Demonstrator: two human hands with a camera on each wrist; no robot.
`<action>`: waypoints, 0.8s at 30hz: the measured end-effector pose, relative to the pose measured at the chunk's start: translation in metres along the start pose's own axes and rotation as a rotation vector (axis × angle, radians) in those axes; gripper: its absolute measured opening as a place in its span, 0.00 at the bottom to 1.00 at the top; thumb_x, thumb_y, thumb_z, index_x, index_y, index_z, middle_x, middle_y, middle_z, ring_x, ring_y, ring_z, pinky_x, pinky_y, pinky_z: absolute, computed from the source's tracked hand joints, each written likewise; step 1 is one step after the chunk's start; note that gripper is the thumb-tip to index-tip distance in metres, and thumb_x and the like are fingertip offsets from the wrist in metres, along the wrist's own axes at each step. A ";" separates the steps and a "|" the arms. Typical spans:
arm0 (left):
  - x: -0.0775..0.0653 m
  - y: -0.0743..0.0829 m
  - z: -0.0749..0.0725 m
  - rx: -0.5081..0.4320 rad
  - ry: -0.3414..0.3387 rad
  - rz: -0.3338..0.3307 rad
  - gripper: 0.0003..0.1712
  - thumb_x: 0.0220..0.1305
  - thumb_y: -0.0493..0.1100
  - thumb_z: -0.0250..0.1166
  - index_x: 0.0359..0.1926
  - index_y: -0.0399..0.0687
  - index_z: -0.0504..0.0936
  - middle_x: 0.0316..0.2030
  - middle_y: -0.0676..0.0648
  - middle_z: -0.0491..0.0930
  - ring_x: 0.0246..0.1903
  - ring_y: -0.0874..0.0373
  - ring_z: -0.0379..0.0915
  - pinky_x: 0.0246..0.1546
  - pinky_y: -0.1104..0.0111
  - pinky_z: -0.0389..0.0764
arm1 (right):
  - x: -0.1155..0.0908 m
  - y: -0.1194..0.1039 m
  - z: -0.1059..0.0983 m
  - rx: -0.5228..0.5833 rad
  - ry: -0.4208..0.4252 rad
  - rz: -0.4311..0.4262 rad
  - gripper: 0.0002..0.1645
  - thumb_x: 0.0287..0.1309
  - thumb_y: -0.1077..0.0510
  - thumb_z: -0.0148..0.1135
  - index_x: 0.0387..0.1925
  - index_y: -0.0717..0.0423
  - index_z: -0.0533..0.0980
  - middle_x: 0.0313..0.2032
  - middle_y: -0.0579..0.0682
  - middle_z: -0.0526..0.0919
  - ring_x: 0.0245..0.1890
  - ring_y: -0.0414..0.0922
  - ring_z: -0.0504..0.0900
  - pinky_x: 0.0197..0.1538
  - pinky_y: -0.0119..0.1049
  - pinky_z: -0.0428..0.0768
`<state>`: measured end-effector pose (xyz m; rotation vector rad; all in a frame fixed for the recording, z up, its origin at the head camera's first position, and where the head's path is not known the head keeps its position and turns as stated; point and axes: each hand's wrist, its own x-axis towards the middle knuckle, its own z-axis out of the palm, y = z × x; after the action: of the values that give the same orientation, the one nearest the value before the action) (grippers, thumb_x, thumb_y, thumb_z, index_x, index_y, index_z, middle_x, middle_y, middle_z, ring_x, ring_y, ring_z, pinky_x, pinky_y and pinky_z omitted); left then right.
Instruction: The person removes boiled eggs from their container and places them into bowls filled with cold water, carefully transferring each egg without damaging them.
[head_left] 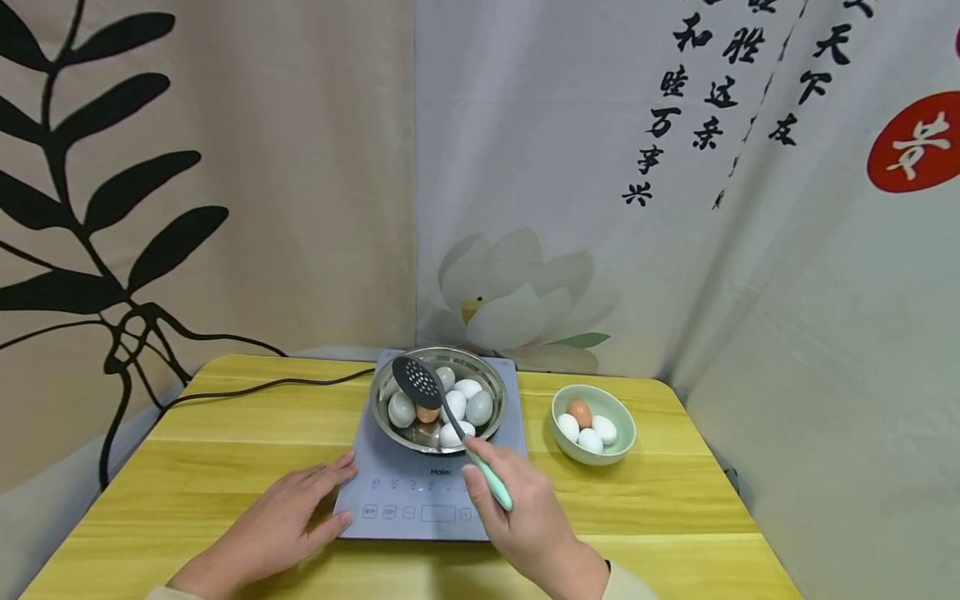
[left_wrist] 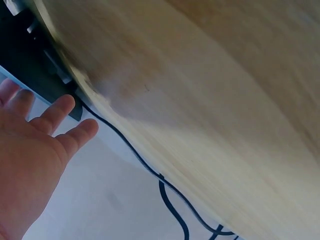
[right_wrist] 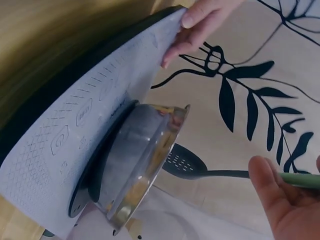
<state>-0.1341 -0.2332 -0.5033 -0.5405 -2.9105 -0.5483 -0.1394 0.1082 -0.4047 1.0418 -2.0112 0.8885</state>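
My right hand grips the mint-green handle of a black slotted spoon. The spoon's perforated head hangs over the left part of a steel pot, with its shaft crossing above the eggs. Inside the pot lie several white and pale grey-green eggs and a brown one, partly hidden by the spoon. The pot stands on a flat grey induction cooker. My left hand rests at the cooker's left edge, fingers extended; the left wrist view shows the fingers beside that dark edge.
To the right of the cooker stands a light green bowl holding a brown egg and several white ones. A black cable runs left from the cooker across the wooden table. Printed curtains hang behind.
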 end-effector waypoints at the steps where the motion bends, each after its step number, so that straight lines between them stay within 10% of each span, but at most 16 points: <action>1: 0.000 0.000 0.000 -0.002 -0.003 -0.001 0.38 0.74 0.71 0.60 0.74 0.57 0.77 0.79 0.53 0.69 0.71 0.45 0.76 0.69 0.42 0.78 | 0.000 -0.001 0.002 -0.019 -0.003 -0.028 0.19 0.80 0.56 0.57 0.61 0.64 0.81 0.48 0.55 0.91 0.47 0.48 0.92 0.55 0.33 0.89; 9: 0.000 0.000 0.000 -0.004 0.019 0.014 0.37 0.74 0.70 0.62 0.74 0.56 0.78 0.78 0.53 0.70 0.70 0.45 0.77 0.68 0.43 0.79 | 0.003 -0.008 0.013 -0.187 -0.038 -0.202 0.22 0.84 0.52 0.49 0.59 0.62 0.81 0.47 0.51 0.91 0.43 0.43 0.90 0.51 0.33 0.89; 24: 0.001 -0.001 0.002 -0.002 0.065 0.045 0.35 0.73 0.68 0.64 0.71 0.57 0.80 0.76 0.53 0.73 0.67 0.46 0.79 0.65 0.44 0.81 | 0.007 -0.033 0.037 -0.233 -0.011 -0.159 0.23 0.83 0.53 0.48 0.59 0.66 0.80 0.47 0.54 0.91 0.43 0.45 0.91 0.48 0.34 0.90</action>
<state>-0.1351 -0.2329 -0.5051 -0.5763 -2.8291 -0.5520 -0.1241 0.0614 -0.4099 1.0574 -1.9549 0.5516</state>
